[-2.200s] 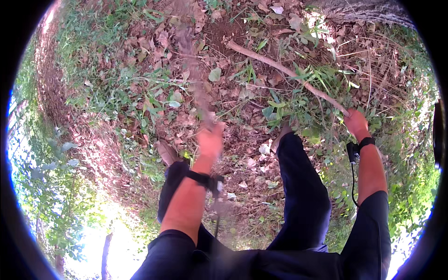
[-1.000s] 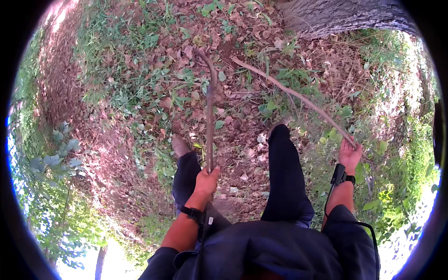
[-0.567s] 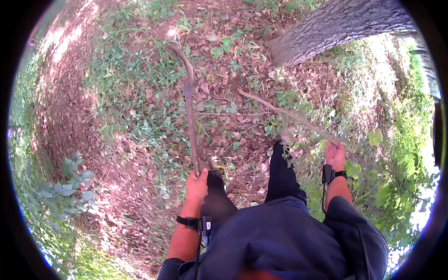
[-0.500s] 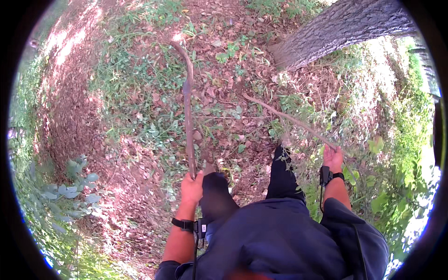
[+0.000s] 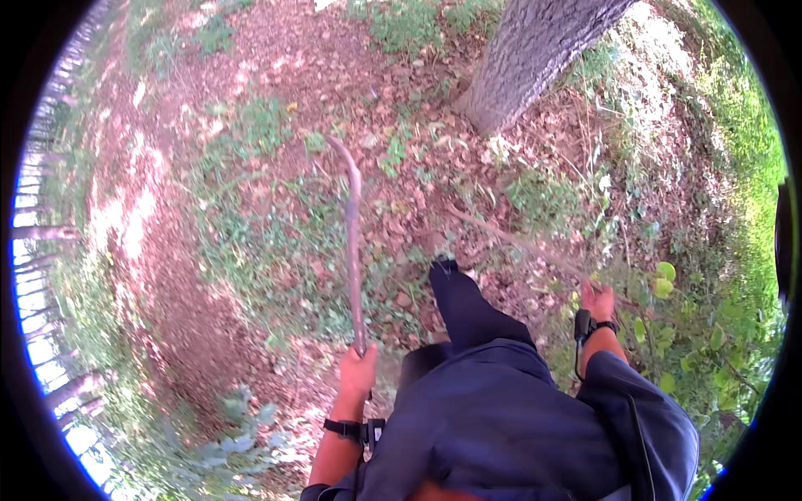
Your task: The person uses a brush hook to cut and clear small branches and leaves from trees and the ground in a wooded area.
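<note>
The grip of my left hand (image 5: 357, 373) is closed around the near end of a curved stick (image 5: 354, 250). The shaft extends far; its tip bends left. To its right is my dark trouser leg (image 5: 472, 311). A tree trunk (image 5: 535, 63) stands beyond. A thin branch (image 5: 526, 245) slants near and right into my right hand (image 5: 596, 302), whose grip encloses it. A leafy plant (image 5: 663, 286) is beside that hand.

A hook-tipped pole (image 5: 354, 242) points forward, a thin stick (image 5: 522, 244) forward-left
</note>
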A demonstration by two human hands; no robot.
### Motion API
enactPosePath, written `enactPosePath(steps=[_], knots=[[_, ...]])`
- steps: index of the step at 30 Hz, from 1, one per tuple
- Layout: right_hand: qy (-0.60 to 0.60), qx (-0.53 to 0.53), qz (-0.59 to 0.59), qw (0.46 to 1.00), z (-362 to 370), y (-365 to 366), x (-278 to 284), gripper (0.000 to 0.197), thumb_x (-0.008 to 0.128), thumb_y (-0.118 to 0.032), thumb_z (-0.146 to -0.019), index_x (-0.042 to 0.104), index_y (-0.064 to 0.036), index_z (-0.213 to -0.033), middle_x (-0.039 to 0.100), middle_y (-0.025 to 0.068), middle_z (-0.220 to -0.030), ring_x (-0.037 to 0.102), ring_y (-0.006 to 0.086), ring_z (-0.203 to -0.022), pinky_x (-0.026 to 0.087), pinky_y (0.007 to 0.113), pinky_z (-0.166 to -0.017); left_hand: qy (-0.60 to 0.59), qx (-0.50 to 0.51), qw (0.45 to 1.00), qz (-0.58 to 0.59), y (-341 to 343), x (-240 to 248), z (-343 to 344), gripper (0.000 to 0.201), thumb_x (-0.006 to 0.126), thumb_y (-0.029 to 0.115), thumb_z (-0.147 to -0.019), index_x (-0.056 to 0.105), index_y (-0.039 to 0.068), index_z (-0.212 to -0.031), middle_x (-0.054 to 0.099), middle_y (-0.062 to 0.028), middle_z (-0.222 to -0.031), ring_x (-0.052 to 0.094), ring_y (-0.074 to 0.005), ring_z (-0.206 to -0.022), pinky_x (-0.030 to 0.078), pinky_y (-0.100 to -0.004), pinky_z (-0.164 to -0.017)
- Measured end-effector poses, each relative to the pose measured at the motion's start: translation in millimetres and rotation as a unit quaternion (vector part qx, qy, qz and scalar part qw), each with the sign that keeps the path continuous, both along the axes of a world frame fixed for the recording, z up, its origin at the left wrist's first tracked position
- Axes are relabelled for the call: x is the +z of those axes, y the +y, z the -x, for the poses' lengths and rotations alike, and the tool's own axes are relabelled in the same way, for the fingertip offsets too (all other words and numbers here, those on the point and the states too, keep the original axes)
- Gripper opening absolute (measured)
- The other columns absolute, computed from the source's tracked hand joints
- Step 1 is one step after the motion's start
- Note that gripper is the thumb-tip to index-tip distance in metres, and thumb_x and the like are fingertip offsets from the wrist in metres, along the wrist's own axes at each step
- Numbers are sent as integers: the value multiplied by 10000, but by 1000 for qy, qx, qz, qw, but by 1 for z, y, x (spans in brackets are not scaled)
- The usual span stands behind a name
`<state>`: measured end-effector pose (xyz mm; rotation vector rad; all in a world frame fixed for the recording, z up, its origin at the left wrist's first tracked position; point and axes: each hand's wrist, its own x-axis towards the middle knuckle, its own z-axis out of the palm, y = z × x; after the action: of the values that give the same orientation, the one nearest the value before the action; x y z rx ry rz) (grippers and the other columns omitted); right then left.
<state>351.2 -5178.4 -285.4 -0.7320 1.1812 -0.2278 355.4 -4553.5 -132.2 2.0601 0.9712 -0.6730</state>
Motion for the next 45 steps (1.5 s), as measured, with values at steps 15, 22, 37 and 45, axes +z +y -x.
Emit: enactPosePath(steps=[15, 22, 37, 45], knots=[[126, -121, 89, 980, -121, 80, 74, 370, 482, -398, -953, 539, -63, -1099, 672, 36, -964, 673, 178, -768, 543, 265, -551, -13, -394, 919, -26, 4, 59, -367, 434, 602, 437, -886, 592, 4, -906, 647, -238, -806, 631, -427, -810, 490, -480, -723], [192, -160, 225, 942, -166, 133, 86, 358, 506, -397, -951, 513, -75, -1107, 676, 97, -1010, 657, 177, -680, 526, 258, -539, 48, -537, 842, -18, 21, 13, -526, 449, 603, 440, -881, 602, -5, -937, 656, -252, -832, 640, -430, -839, 494, -475, -736], [190, -345, 278, 876, -219, 374, 138, 227, 521, -259, -968, 540, -109, -1138, 691, 74, -1004, 697, 152, -758, 537, 231, -562, 122, -750, 649, -28, 87, -42, -758, 358, 623, 349, -880, 644, -8, -891, 664, -170, -750, 660, -310, -710, 492, -413, -671], [132, -522, 214, 815, -177, 578, 105, 152, 529, -222, -986, 525, -133, -1109, 669, 65, -1083, 706, 199, -812, 542, 245, -558, 139, -724, 676, 7, 111, -21, -722, 278, 615, 323, -915, 595, 48, -882, 510, -6, -598, 487, -127, -466, 405, -316, -426]])
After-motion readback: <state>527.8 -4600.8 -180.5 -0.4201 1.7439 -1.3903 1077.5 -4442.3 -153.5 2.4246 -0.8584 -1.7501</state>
